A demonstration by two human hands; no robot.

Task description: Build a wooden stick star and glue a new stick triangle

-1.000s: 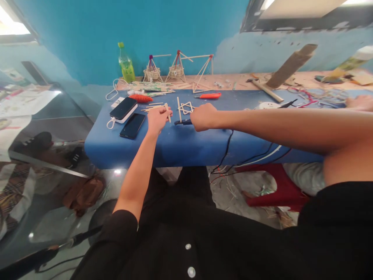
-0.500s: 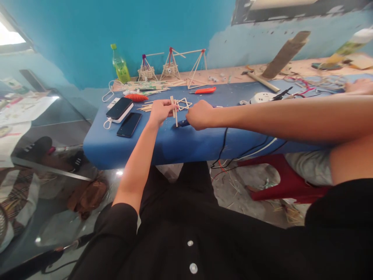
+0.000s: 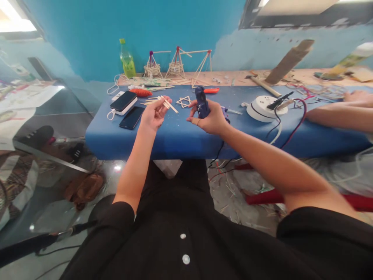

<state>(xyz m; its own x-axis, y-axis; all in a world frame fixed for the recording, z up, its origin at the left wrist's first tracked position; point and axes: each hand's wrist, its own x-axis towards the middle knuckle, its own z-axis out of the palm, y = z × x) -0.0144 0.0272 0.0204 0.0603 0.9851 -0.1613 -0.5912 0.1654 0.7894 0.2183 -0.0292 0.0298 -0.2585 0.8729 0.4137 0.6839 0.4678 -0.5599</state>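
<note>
My left hand point(image 3: 154, 113) is closed in a pinch on a few pale thin wooden sticks point(image 3: 168, 104), which slant down to the right above the table. My right hand point(image 3: 211, 117) grips dark blue pliers point(image 3: 201, 103), held up from the table; the fingers hide part of them. Flat on the table between and behind the hands lies a star made of sticks point(image 3: 184, 102). More loose sticks point(image 3: 150, 102) lie behind my left hand. A purple object point(image 3: 225, 115) with a pale rod beside it is partly hidden behind my right hand.
Stick pyramids point(image 3: 176, 64) stand along the wall near a green bottle point(image 3: 127, 62). Phones point(image 3: 131, 118) lie at left. An orange cutter point(image 3: 211, 91), a hammer point(image 3: 266, 86) and a white power socket point(image 3: 264, 109) with cables sit rightward. Another person's arm point(image 3: 335, 112) rests at right.
My right hand has lifted the pliers from the stick's lower end and moved right. The sticks in my left hand have turned from upright to slanting. The view has shifted slightly.
</note>
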